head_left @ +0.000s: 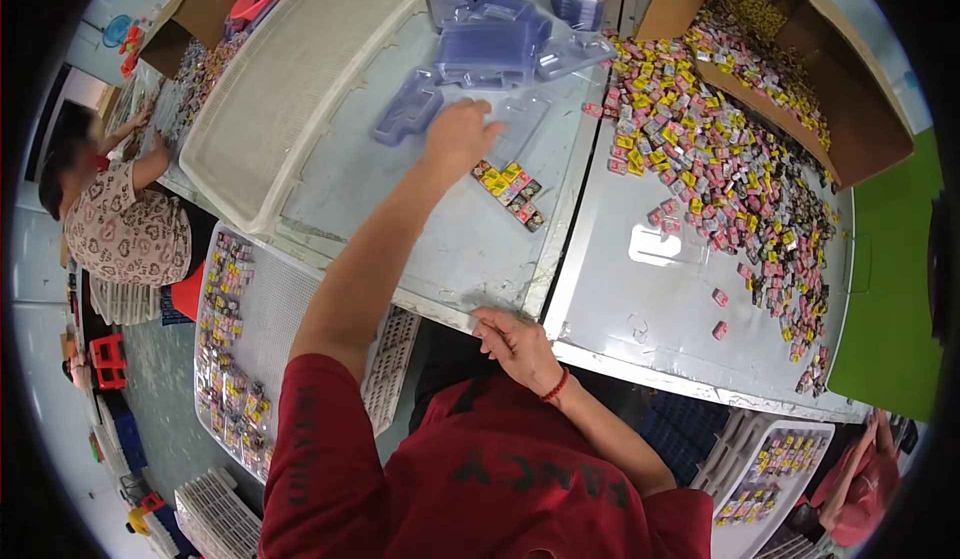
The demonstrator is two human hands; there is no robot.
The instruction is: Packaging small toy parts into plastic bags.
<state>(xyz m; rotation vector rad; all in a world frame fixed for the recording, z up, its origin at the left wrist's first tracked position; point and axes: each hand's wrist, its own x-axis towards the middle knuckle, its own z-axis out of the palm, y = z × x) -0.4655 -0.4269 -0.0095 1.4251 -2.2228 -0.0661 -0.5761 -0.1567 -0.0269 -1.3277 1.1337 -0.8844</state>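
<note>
My left hand (462, 141) reaches over the table, fingers bent, a gap showing between thumb and forefinger. Just right of it lies a clear plastic blister tray (526, 124); whether they touch I cannot tell. A bluish blister tray (409, 109) lies to its left. Below the hand, small pink, yellow and black boxes (510, 195) sit side by side in a short block. My right hand (520, 349), with a red bracelet, is curled closed by the table's near edge; anything inside it is hidden.
Stacked bluish blister trays (490, 47) stand farther back. A big white mesh tray (300, 79) lies at left. Many small boxes (690, 149) spill from a cardboard carton (850, 89) at right. A filled tray (285, 309) sits lower left. One co-worker (130, 209) is at left, another (860, 489) lower right.
</note>
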